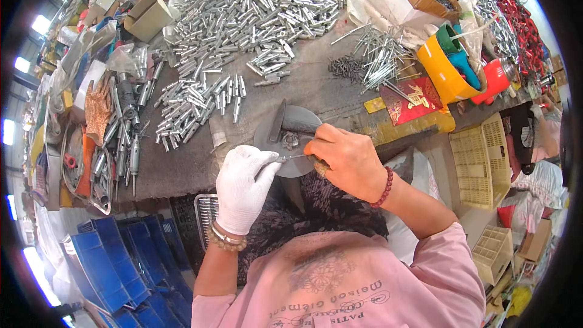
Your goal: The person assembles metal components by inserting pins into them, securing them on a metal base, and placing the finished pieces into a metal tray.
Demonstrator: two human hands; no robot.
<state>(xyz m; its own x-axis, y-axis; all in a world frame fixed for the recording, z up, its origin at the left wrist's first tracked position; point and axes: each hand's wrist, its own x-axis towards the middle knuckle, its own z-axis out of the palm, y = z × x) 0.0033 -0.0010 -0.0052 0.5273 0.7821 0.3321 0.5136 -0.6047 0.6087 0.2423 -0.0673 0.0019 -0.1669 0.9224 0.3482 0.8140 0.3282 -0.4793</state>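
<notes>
My left hand (pixel 243 179), in a white knit glove, is closed in a pinch on one end of a thin metal rod (pixel 296 157). My bare right hand (pixel 349 161) has its fingers closed round the rod's other end, partly hiding it. Both hands meet over the near edge of a round grey disc (pixel 305 169). A hammer (pixel 277 120) lies across the disc, its handle reaching toward my right hand. Close by the hammer, a small shiny metal piece (pixel 290 141) sits mid-disc.
A large heap of silvery metal sleeves (pixel 249 12) covers the far bench. Long thin bolts (pixel 382 54) and small dark screws (pixel 347 68) lie right, near a red card (pixel 413 100) and yellow container (pixel 446 70). Tools (pixel 127 115) crowd the left; blue bins (pixel 115 261) stand below.
</notes>
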